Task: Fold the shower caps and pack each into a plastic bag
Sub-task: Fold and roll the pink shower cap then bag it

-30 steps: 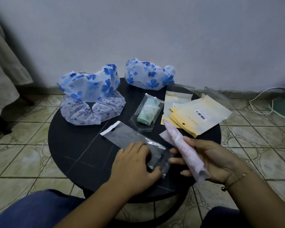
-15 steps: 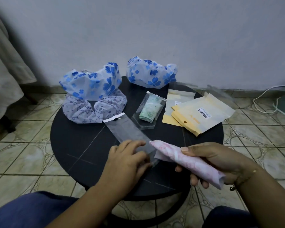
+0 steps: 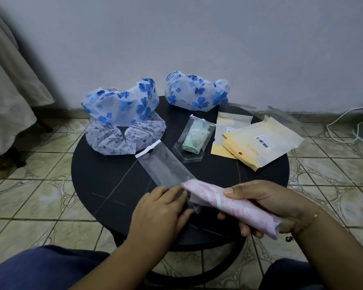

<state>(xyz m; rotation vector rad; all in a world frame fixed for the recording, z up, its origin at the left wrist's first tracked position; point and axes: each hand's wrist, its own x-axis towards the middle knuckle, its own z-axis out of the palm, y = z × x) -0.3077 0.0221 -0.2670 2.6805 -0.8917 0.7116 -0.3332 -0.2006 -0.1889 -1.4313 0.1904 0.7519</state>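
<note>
Pink rolled shower cap (image 3: 228,203) lies at the counter's (image 3: 105,181) five o'clock edge, right hand (image 3: 266,204) clamped round it, its tip aimed at the clear plastic bag (image 3: 164,166), whose mouth the left hand (image 3: 161,208) pinches so the cap can enter. Since the earlier frame, the cap has swung level towards the opening.
</note>
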